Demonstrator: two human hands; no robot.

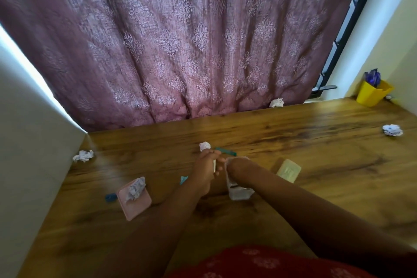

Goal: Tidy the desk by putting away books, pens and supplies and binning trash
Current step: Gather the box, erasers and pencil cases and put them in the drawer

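My left hand point(206, 170) is curled round a thin pale stick-like item, probably a pen or small supply, though blur hides the detail. My right hand point(234, 166) sits just beside it at the mouth of a translucent white plastic box point(239, 189) on the wooden worktop point(316, 165); whether its fingers are gripping the rim I cannot tell. I reckon I'm loading supplies into that box, so: steady the box, tip the item in lengthwise, then let go. Just beyond my left hand lie a teal pen point(226, 152) and a small crumpled white paper ball point(205, 146), both good next pickups. Left of that hand, a pink square lid point(135, 205) carries another crumpled paper wad point(136, 188). Far off to the right stands a yellow plastic pen cup point(370, 95).
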